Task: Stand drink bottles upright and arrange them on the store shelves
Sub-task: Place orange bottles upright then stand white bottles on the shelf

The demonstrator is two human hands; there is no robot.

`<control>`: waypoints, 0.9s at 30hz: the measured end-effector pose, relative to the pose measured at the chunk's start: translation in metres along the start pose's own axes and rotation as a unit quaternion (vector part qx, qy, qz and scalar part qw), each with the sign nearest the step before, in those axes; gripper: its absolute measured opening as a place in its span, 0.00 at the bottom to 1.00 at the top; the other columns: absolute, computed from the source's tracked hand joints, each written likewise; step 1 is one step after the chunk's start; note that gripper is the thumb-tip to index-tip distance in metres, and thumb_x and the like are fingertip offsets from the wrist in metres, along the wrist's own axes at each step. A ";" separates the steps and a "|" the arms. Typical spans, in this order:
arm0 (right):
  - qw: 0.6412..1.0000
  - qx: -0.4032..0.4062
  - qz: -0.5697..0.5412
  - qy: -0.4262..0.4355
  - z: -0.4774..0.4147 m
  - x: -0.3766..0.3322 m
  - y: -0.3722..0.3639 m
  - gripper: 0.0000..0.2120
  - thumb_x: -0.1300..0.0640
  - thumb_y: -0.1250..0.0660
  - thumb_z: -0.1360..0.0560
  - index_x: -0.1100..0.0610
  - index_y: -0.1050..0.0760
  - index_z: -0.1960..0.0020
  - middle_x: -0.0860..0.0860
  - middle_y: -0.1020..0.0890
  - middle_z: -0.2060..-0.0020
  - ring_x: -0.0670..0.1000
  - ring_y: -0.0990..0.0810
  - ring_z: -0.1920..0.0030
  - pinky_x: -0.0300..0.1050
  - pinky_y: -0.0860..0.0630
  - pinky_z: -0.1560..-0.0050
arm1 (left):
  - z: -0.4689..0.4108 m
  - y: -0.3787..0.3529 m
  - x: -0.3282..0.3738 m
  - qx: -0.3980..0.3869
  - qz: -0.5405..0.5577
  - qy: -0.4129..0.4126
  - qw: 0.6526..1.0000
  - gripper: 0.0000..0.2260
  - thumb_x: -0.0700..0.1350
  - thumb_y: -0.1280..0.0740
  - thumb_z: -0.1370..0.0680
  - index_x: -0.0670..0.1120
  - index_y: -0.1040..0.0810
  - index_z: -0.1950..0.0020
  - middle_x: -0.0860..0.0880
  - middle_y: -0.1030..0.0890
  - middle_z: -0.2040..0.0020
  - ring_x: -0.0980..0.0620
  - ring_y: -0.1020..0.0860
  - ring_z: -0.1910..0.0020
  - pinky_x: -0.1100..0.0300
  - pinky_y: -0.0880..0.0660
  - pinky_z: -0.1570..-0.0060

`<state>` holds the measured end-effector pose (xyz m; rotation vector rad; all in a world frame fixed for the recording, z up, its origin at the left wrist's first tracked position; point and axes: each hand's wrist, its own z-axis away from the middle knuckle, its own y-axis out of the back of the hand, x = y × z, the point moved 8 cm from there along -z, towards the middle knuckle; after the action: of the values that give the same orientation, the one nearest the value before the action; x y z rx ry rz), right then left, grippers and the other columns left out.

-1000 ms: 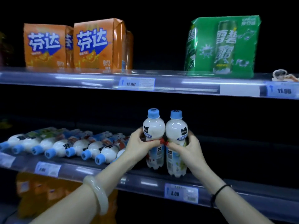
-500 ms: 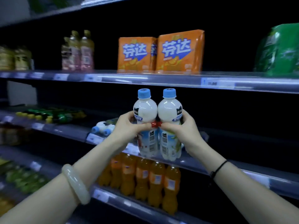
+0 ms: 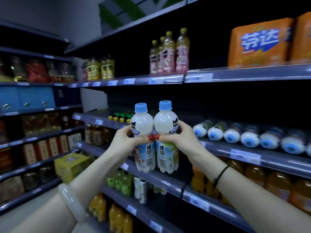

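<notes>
While both bottles hang in the air, quick notes:
handling: full-looking small plastic bottles, likely light to moderate weight each; smooth sleeve and rounded shoulder look slippery; rigid enough to squeeze, not fragile. Best hold is the waist just under the shoulder, where the fingers already sit, or lower on the label for more control when setting down.
left bottle [image 3: 144,137]: white milky drink, blue cap, rounded dome shoulder with a dark cat-head mark, printed sleeve with barcode; upright.
right bottle [image 3: 166,137]: same shape and cap, greener sleeve; upright, touching the left bottle side by side.
left hand [image 3: 125,143]: fingers curled around the left bottle's waist, thumb across the front.
right hand [image 3: 182,140]: wrapped on the right bottle's waist, thumb in front; red thumbnails nearly meet between the bottles.
where: both held off any shelf, in front of the middle shelf edge [image 3: 244,154].
lying row [image 3: 249,136]: same kind of bottles on their sides on that shelf, caps facing out, to the right of the hands; not yet stood up.
target spot: cannot tell which shelf gap is meant.
</notes>
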<state>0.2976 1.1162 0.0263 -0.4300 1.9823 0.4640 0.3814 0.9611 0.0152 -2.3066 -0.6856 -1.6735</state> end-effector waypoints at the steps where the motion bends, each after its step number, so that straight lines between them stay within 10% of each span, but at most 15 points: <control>1: 1.000 -0.009 -0.005 -0.003 -0.010 0.003 -0.018 0.23 0.61 0.21 0.37 0.54 0.23 0.44 0.47 0.16 0.51 0.46 0.17 0.52 0.41 0.21 0.53 | -0.007 0.018 -0.006 0.009 0.000 0.000 1.000 0.20 0.41 0.20 0.36 0.44 0.19 0.47 0.47 0.14 0.52 0.45 0.16 0.51 0.38 0.22 0.47; 16: 0.997 -0.070 -0.035 0.015 -0.254 0.075 -0.243 0.22 0.64 0.22 0.37 0.57 0.23 0.46 0.50 0.15 0.51 0.51 0.17 0.50 0.46 0.20 0.49 | -0.207 0.241 -0.094 0.077 0.001 -0.012 0.997 0.15 0.38 0.23 0.34 0.43 0.19 0.49 0.47 0.14 0.55 0.47 0.16 0.57 0.55 0.21 0.63; 27: 0.990 -0.121 -0.055 0.039 -0.429 0.118 -0.433 0.22 0.64 0.22 0.38 0.54 0.23 0.46 0.49 0.15 0.53 0.49 0.17 0.50 0.46 0.20 0.48 | -0.350 0.429 -0.158 0.128 -0.009 -0.038 0.991 0.14 0.33 0.25 0.33 0.41 0.19 0.49 0.44 0.14 0.53 0.44 0.16 0.52 0.50 0.19 0.54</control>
<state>0.1317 0.5183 0.0389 -0.7155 1.9723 0.6292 0.2556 0.3988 0.0263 -2.1950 -0.8830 -1.4167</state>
